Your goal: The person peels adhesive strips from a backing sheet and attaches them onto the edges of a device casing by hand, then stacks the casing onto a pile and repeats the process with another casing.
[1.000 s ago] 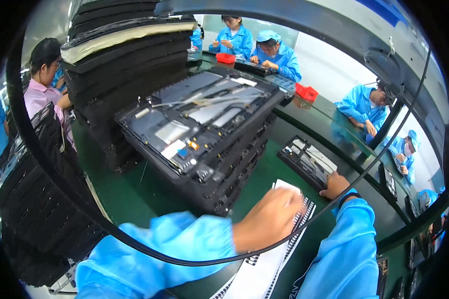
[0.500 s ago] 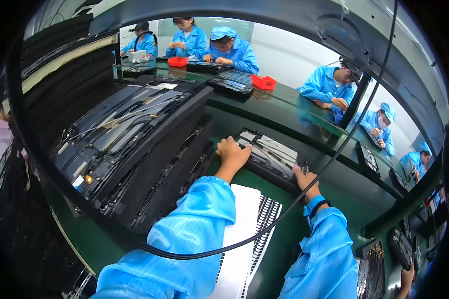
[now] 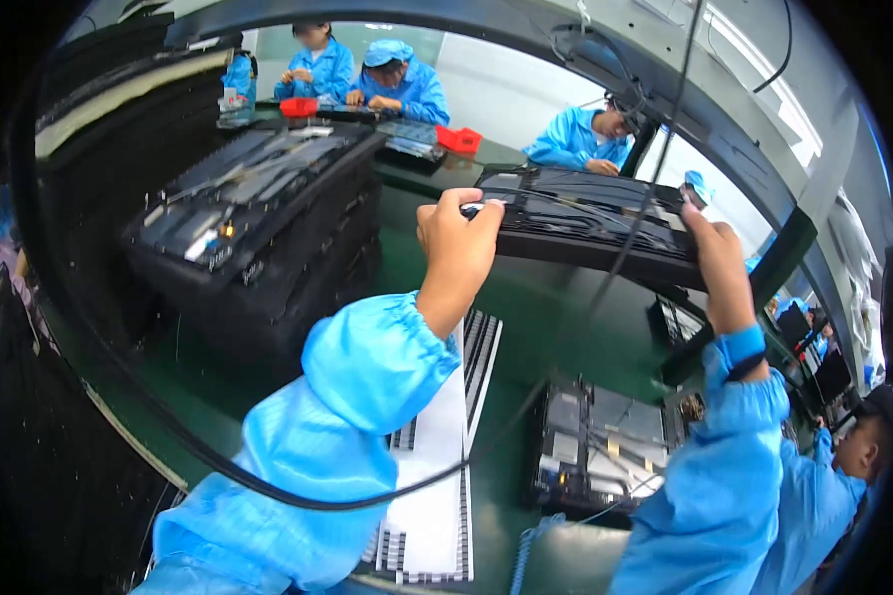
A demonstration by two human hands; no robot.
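Note:
Lifted well above the green bench is a black tray [image 3: 597, 250] with a flat electronic assembly of dark panels and thin cables in it. My left hand [image 3: 458, 243] grips its left end, thumb on the top edge. At the opposite end my right hand [image 3: 721, 268] is closed on the tray, with its fingers partly hidden. Under my forearms lie white sheets [image 3: 432, 486] with black-striped edges. To the left stands a tall stack of similar black trays [image 3: 318, 228], with panels and cables on top.
Another black-framed assembly [image 3: 610, 441] lies by my right forearm, near a coiled blue cord [image 3: 522, 560]. A black cable [image 3: 347, 506] loops across the view. A dark post [image 3: 794, 243] rises at right. Co-workers in blue sit across the bench near red bins [image 3: 458, 140].
Both hands have raised the tray off the bench, up and to the right. The view has shifted, and the assembly beside my right forearm now shows.

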